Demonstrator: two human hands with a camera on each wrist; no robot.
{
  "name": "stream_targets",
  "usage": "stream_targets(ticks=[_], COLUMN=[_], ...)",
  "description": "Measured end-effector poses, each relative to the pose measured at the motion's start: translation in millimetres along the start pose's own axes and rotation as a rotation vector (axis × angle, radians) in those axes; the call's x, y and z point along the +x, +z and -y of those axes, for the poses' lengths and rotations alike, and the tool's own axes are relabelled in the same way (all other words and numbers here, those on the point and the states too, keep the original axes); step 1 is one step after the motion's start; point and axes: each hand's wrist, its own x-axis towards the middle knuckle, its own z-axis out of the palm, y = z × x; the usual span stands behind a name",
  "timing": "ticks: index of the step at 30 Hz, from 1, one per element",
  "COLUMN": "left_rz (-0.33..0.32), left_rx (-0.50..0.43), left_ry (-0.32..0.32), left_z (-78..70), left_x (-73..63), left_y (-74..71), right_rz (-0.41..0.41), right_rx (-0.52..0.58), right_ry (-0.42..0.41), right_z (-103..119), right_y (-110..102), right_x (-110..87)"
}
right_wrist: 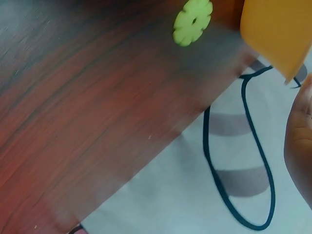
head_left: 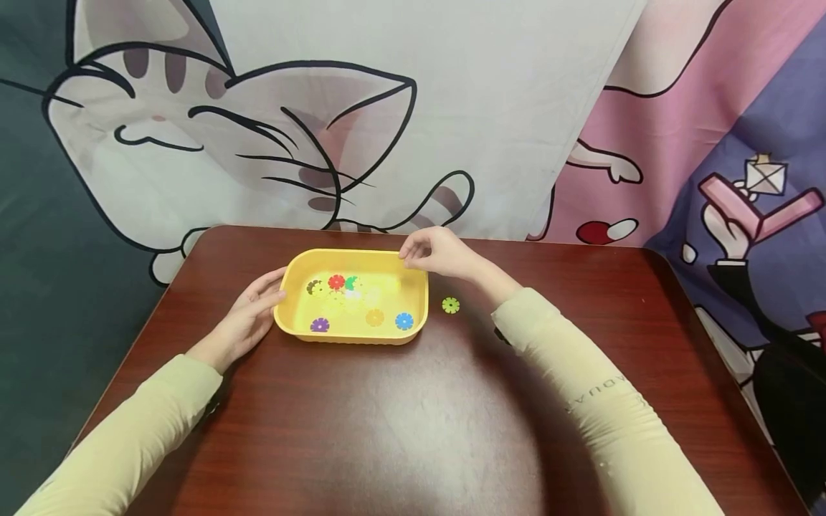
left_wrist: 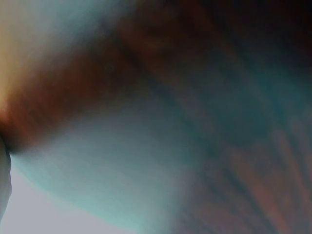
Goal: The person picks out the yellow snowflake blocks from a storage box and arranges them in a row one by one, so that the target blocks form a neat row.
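A yellow plastic basin (head_left: 342, 335) stands near the far edge of the table, with several colourful flower-shaped discs in it. Among these are a red disc (head_left: 336, 282), a blue disc (head_left: 404, 321) and a purple disc (head_left: 320, 325). My left hand (head_left: 248, 315) holds the basin's left end, thumb over the rim and fingers along the outer wall. Over the far right corner is my right hand (head_left: 439, 252), fingers bent and tips close to the thumb; I cannot tell whether something is between them. A lime-green disc (head_left: 450, 305) lies on the table right of the basin.
The dark red-brown wooden table (head_left: 361, 430) reflects light in its middle. Right behind its far edge hangs a cloth (head_left: 503, 143) with cartoon cats. The left wrist view is too blurred and dark for detail.
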Motion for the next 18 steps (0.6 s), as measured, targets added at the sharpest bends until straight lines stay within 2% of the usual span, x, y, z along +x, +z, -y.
stream_targets(ticks=[5,18], left_rz=[0.001,0.000], left_rx=[-0.006,-0.024], left_ry=[0.006,0.018], left_z=[0.9,1.3], left_x=[-0.4,-0.2], left_y=[0.6,1.1], right_rz=[0.022,0.087], right_rx=[0.011,0.039], right_ry=[-0.028,-0.033], right_z=[6,17], right_y=[13,45], right_x=[7.1,26.0])
